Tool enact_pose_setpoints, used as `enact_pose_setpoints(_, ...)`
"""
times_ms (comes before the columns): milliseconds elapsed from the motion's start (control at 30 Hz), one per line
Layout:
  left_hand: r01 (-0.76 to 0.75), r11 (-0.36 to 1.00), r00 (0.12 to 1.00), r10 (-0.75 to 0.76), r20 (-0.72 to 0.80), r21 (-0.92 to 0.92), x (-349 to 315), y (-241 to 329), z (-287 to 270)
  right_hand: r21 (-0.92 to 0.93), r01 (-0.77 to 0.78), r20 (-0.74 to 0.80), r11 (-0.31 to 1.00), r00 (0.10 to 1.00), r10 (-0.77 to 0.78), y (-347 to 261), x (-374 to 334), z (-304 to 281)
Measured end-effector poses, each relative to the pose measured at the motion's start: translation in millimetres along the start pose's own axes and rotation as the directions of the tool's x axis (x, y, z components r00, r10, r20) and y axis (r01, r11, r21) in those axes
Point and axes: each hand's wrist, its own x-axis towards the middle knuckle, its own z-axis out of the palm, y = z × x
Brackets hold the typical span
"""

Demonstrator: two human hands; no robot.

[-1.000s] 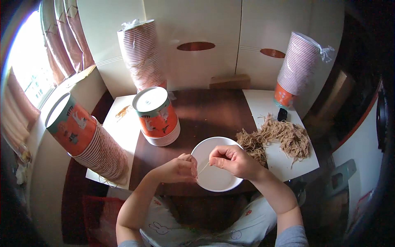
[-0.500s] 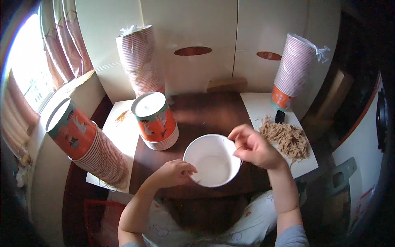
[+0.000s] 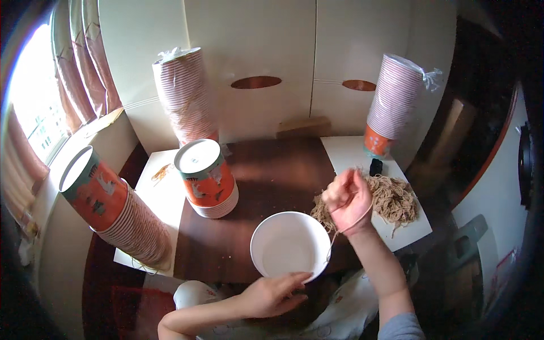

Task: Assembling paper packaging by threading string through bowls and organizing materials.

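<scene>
A white-lined paper bucket [image 3: 286, 246] stands in front of me near the table's edge, its mouth tipped toward me. My left hand [image 3: 275, 294] is at its near rim, fingers stretched out and fingertips against the rim. A thin beige cord [image 3: 331, 249] runs along the bucket's right side up to my right hand [image 3: 348, 201]. That hand is raised, its fingers curled, and the cord loops across the base of the palm at the wrist. Tangled beige cords [image 3: 392, 198] lie in a heap behind it, and some strands show left of the hand.
Stacked orange and green paper buckets stand at left [image 3: 122, 209], centre left [image 3: 209, 181], back left [image 3: 184, 96] and back right [image 3: 394, 105], the back ones wrapped in plastic. White boards [image 3: 416, 232] flank the brown table [image 3: 272, 175]. A small black object [image 3: 375, 166] sits behind the cords.
My right hand has lifted off the bucket's rim with the cord looped at its wrist. My left hand has moved from the left rim to the near rim. Cord strands now show left of my right hand.
</scene>
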Motion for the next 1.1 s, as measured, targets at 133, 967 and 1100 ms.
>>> enact_pose_setpoints(133, 0.151, 0.985, 0.924, -0.17, -0.341, -0.084, 4, -25, -16, 0.159, -0.245, 0.112, 0.956, 0.967, 0.229, 17, -20, 33)
enact_pose_setpoints(967, 0.091, 0.957, 0.951, -0.001, -0.31, 0.274, 11, -42, -33, 0.249, -0.325, 0.375, 0.912, 0.901, 0.219, 27, -23, 38)
enact_pose_setpoints(1100, 0.332, 0.921, 0.878, -0.224, -0.422, 0.201, 10, -47, -56, -0.828, 0.128, 0.424, 0.547, 0.781, 0.459, 10, -13, 17)
